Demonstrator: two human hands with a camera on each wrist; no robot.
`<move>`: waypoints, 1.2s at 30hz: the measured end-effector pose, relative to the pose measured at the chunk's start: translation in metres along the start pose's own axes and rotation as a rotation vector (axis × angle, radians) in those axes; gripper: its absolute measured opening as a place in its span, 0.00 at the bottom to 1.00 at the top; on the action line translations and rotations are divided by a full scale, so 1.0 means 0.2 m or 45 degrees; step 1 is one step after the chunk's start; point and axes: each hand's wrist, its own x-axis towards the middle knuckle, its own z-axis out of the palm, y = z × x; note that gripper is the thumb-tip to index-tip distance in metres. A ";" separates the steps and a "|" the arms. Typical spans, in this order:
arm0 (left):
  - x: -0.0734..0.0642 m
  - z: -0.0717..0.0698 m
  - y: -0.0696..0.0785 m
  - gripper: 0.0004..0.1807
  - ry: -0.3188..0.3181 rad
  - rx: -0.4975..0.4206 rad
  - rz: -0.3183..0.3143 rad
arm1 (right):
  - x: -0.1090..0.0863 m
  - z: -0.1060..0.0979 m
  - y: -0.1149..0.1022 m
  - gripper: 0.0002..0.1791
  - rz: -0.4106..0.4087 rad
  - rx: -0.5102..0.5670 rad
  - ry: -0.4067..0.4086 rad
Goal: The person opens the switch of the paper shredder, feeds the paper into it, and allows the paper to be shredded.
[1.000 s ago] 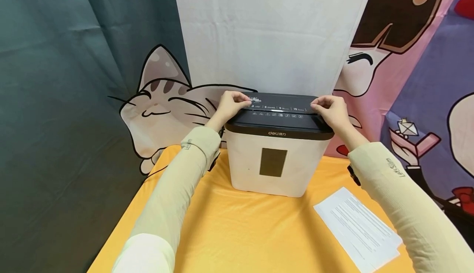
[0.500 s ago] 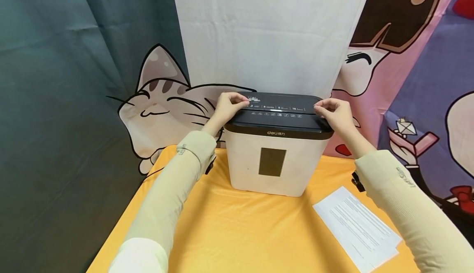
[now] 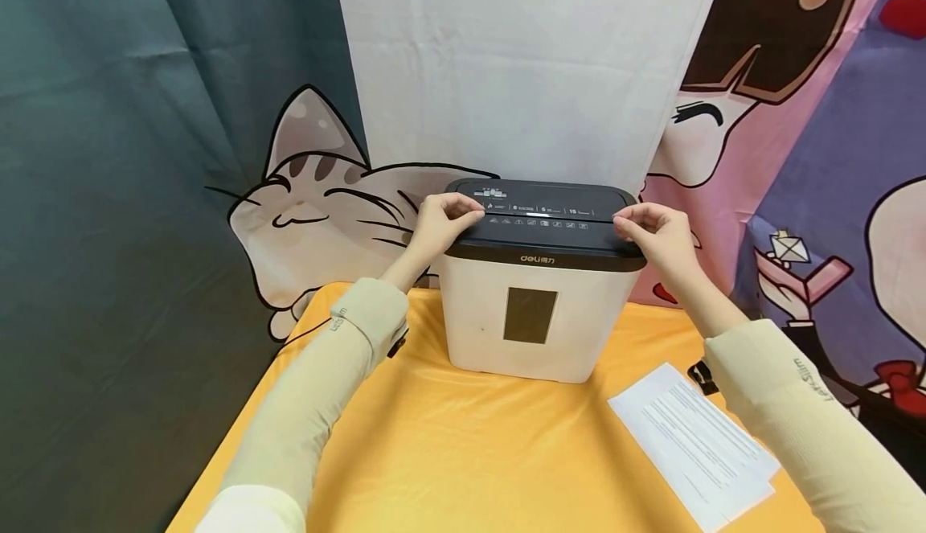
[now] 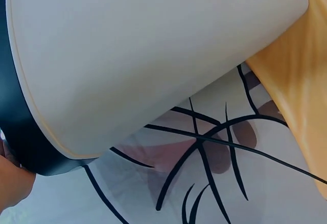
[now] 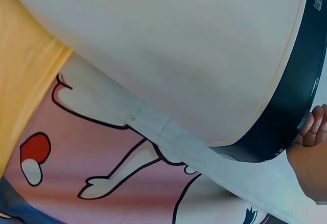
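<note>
A paper shredder (image 3: 538,235) with a black top and pale bin stands on the yellow cloth. My left hand (image 3: 444,223) is over the left end of its feed slot, thumb and forefinger close together. At the right end, my right hand (image 3: 658,235) has the same loosely bent pose. I see no sheet between the fingers of either hand. The left wrist view shows only an edge of the left hand (image 4: 15,183) beside the black rim. Curled fingers of the right hand (image 5: 314,142) lie beside the rim in the right wrist view.
Printed sheets of paper (image 3: 690,448) lie overlapping on the cloth, right of the shredder. A black cord (image 3: 307,332) runs off at the left. Behind the yellow-covered table (image 3: 463,453) hangs a cartoon-printed curtain (image 3: 535,67).
My left hand has come slightly down and left toward the front of the slot. The right hand has shifted a little right and down. The shredder and sheets stay in place.
</note>
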 end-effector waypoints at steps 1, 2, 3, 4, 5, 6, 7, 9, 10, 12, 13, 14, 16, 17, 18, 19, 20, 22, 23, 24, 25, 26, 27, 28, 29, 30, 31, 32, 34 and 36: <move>-0.01 0.00 0.00 0.07 -0.001 -0.001 0.010 | -0.01 0.00 0.00 0.01 -0.002 -0.004 0.000; -0.02 0.00 0.00 0.07 -0.003 0.001 0.025 | -0.02 0.00 0.00 0.01 -0.005 0.004 0.001; -0.03 0.00 0.00 0.07 -0.006 0.006 0.037 | -0.04 0.00 0.00 0.01 -0.014 0.007 0.007; -0.04 0.01 0.00 0.07 -0.009 0.003 0.044 | -0.05 0.00 0.00 0.02 -0.023 0.029 0.018; -0.05 0.01 0.00 0.07 -0.013 0.001 0.054 | -0.06 -0.01 0.01 0.02 -0.036 0.059 0.032; -0.06 0.01 0.01 0.07 -0.018 0.001 0.063 | -0.07 -0.01 0.01 0.03 -0.053 0.106 0.047; -0.07 0.01 0.00 0.07 -0.023 0.003 0.068 | -0.08 -0.02 0.01 0.04 -0.069 0.157 0.064; -0.09 0.01 0.01 0.07 -0.027 -0.006 0.078 | -0.10 -0.02 0.01 0.05 -0.099 0.234 0.092; -0.10 0.01 0.01 0.06 -0.027 -0.014 0.081 | -0.11 -0.03 0.01 0.06 -0.113 0.250 0.102; -0.12 0.02 0.01 0.06 -0.022 -0.030 0.090 | -0.14 -0.04 0.00 0.06 -0.137 0.235 0.117; -0.13 0.02 0.02 0.06 -0.018 -0.037 0.095 | -0.16 -0.04 0.00 0.05 -0.148 0.211 0.121; -0.14 0.02 0.02 0.06 -0.017 -0.042 0.102 | -0.17 -0.05 0.00 0.05 -0.159 0.191 0.126; -0.16 0.02 0.03 0.06 -0.026 -0.034 0.116 | -0.20 -0.05 0.00 0.04 -0.184 0.149 0.140; -0.17 0.02 0.03 0.06 -0.034 -0.023 0.127 | -0.22 -0.06 0.01 0.04 -0.191 0.145 0.148; -0.18 0.02 0.04 0.05 -0.042 -0.010 0.136 | -0.23 -0.06 0.01 0.03 -0.190 0.146 0.156; -0.19 0.02 0.04 0.05 -0.047 0.007 0.147 | -0.24 -0.06 0.02 0.03 -0.184 0.152 0.169; -0.20 0.03 0.04 0.04 -0.048 0.021 0.158 | -0.26 -0.06 0.03 0.03 -0.173 0.147 0.190; -0.22 0.03 0.04 0.04 -0.041 0.028 0.187 | -0.28 -0.07 0.04 0.03 -0.140 0.146 0.242; -0.23 0.04 0.04 0.05 -0.031 0.025 0.200 | -0.30 -0.07 0.05 0.03 -0.121 0.147 0.275; -0.24 0.04 0.04 0.05 -0.022 0.018 0.211 | -0.31 -0.07 0.06 0.03 -0.104 0.163 0.308; -0.26 0.05 0.04 0.06 -0.014 0.013 0.222 | -0.32 -0.08 0.07 0.03 -0.093 0.178 0.343; -0.27 0.06 0.03 0.07 -0.009 0.003 0.230 | -0.34 -0.08 0.08 0.03 -0.086 0.194 0.376; -0.29 0.07 0.03 0.08 -0.010 -0.011 0.234 | -0.36 -0.09 0.08 0.03 -0.087 0.225 0.400; -0.31 0.08 0.03 0.08 -0.015 -0.022 0.233 | -0.37 -0.09 0.09 0.03 -0.092 0.243 0.420; -0.33 0.10 0.02 0.08 -0.023 -0.034 0.231 | -0.39 -0.10 0.10 0.03 -0.099 0.290 0.437; -0.35 0.11 0.01 0.08 -0.035 -0.049 0.225 | -0.41 -0.10 0.11 0.03 -0.113 0.331 0.449; -0.37 0.12 0.01 0.08 -0.047 -0.066 0.214 | -0.43 -0.11 0.12 0.03 -0.134 0.356 0.456; -0.39 0.14 0.00 0.07 -0.058 -0.087 0.200 | -0.44 -0.12 0.14 0.04 -0.152 0.402 0.461; -0.43 0.17 -0.01 0.07 -0.074 -0.117 0.165 | -0.48 -0.13 0.16 0.05 -0.187 0.465 0.473; -0.47 0.20 -0.02 0.08 -0.085 -0.148 0.130 | -0.51 -0.15 0.20 0.05 -0.212 0.527 0.496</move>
